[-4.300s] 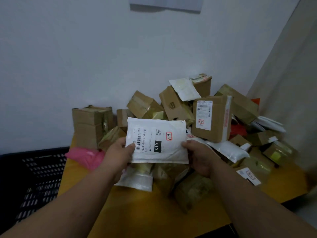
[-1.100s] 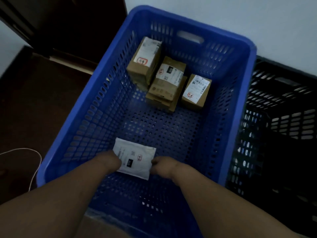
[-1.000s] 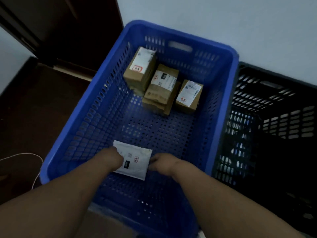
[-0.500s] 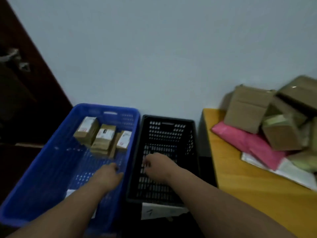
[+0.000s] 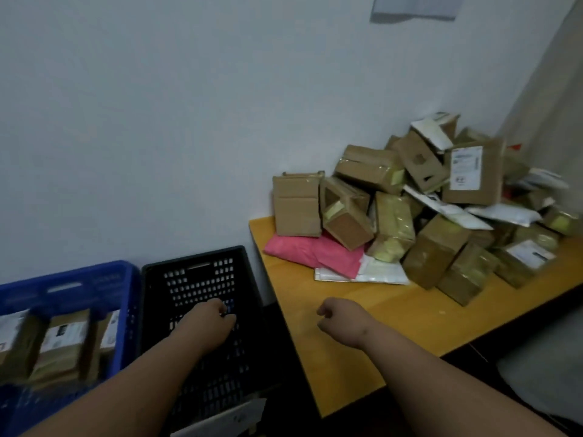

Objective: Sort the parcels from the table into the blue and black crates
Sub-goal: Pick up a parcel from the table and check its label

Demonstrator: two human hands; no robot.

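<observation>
A plain pale wall (image 5: 189, 121) fills most of the view under dim, bluish light. A sheet of paper (image 5: 413, 7) hangs at its top edge. A yellow wooden counter (image 5: 362, 310) stands against it, meeting a beige side wall (image 5: 549, 105) at the right.

From my feed, the blue perforated plastic crate (image 5: 104, 280) runs off the left edge, and the brown cardboard boxes with white labels (image 5: 61, 345) inside it are smeared by motion; I can't read any print. My left forearm covers part of the black slotted plastic crate (image 5: 202, 272). The heap of cardboard parcels (image 5: 426, 209) on the orange wooden table (image 5: 362, 304) is clipped at the right, and its far side is probably hidden.
</observation>
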